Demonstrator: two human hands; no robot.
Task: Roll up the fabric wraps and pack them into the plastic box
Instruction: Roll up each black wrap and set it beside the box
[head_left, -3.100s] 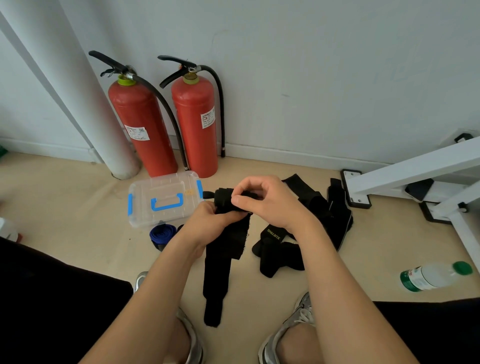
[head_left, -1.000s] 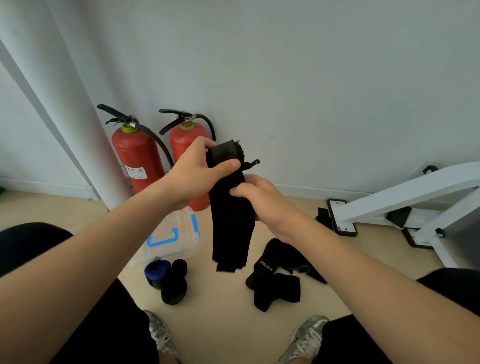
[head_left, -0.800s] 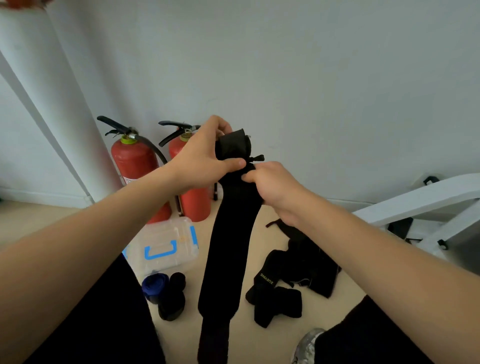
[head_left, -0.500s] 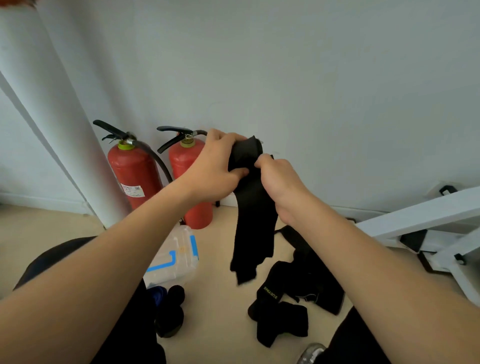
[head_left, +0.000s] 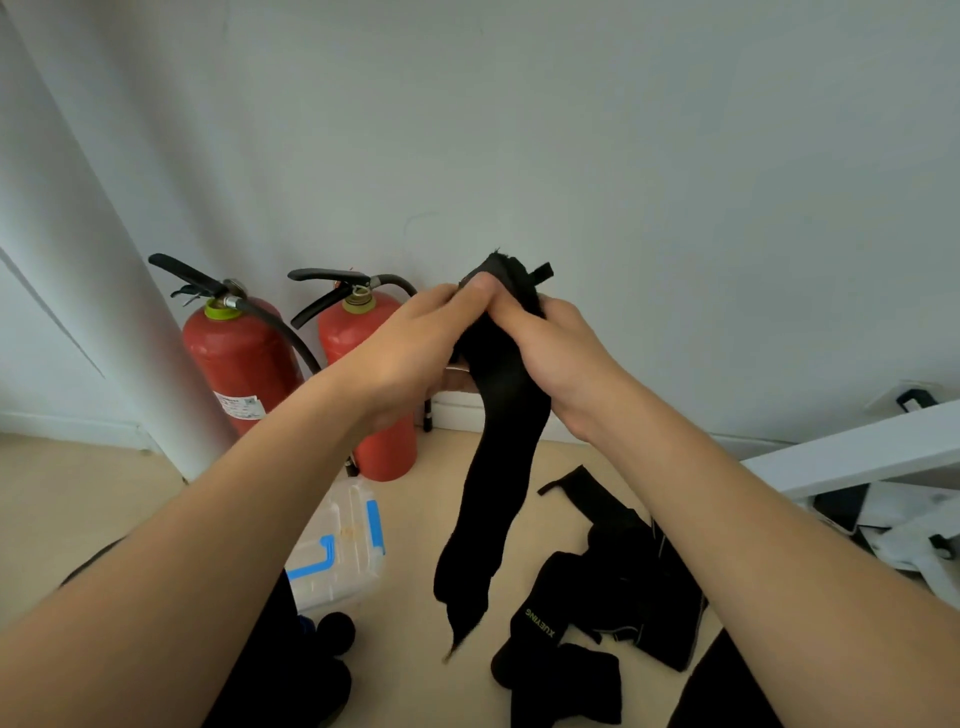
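Black fabric wrap (head_left: 498, 467): held up in the air in front of the wall (head_left: 623, 156), above the floor (head_left: 78, 509). Upper end bunched into a partly rolled wad that projects just above the hands. Remainder hanging loose and slightly twisted, lower tip frayed.

Left hand (head_left: 415, 343): fingers curled round the wrap just under the wad, from the left side.

Right hand (head_left: 550, 353): likewise closed on the wrap, from the right side, thumb laid up along the wad. Both hands touching each other at the grip.

Plastic box (head_left: 343, 545): clear, with blue handle and blue latch, lying on the floor below the left forearm and partly hidden by it. Lid on. Not in contact with the held wrap. Contents not discernible.

Rolled black wrap (head_left: 335, 631): on the floor just in front of the box, outside it.

Pile of unrolled black wraps (head_left: 623, 587): on the floor to the right of the hanging wrap, apart from the box. Yellow-green lettering "XUEYING" on one piece.

Left fire extinguisher (head_left: 239, 364) and right fire extinguisher (head_left: 345, 332): red, upright against the wall behind the box, beside a white pillar (head_left: 78, 260).

White metal frame (head_left: 852, 457): at the right edge, behind the pile.
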